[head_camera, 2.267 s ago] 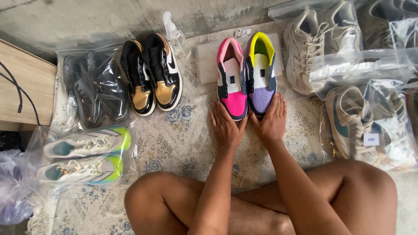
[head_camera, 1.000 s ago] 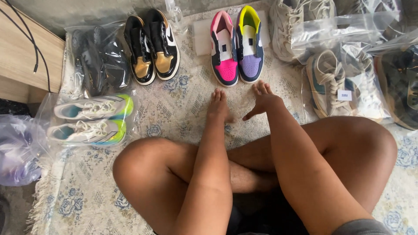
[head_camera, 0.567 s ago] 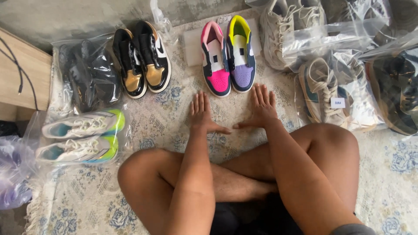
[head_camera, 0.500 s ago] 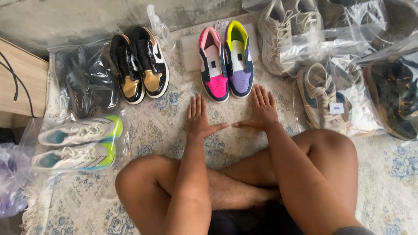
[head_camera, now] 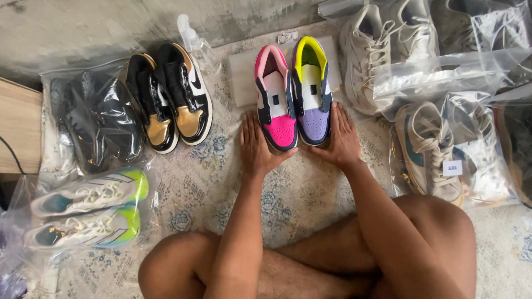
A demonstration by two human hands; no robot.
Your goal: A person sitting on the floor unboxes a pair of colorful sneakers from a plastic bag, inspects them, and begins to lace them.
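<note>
- Head view, the hands: half a second ago both palms lay flat on the patterned rug (head_camera: 310,194) short of the shoes; now the left hand (head_camera: 256,147) and the right hand (head_camera: 339,138) have slid forward and close in on the toes of the colourful pair. Both are open and spread, holding nothing: the left cups the pink toe from its outer side, the right lies along the outer side of the purple toe.
- Head view, the pair: the pink-toed sneaker (head_camera: 274,102) and the purple-toed sneaker (head_camera: 310,91) stand side by side, touching, toes toward the person, heels resting on a pale flat board (head_camera: 242,75) (whether it is card or a lid I cannot tell). They sit where they sat a moment ago.
- What the change means, as a judgement: the hands are back in contact, bracketing the pair from both sides, so the work in hand looks like squaring up or taking hold of these two shoes; no grasp is closed yet.
- Head view, the surroundings: black-and-gold sneakers (head_camera: 169,102) stand to the left, with a dark bagged pair (head_camera: 91,124) beside them and white-and-green bagged shoes (head_camera: 88,210) nearer the knee; beige sneakers (head_camera: 382,50) and more bagged beige shoes (head_camera: 438,147) lie to the right.
</note>
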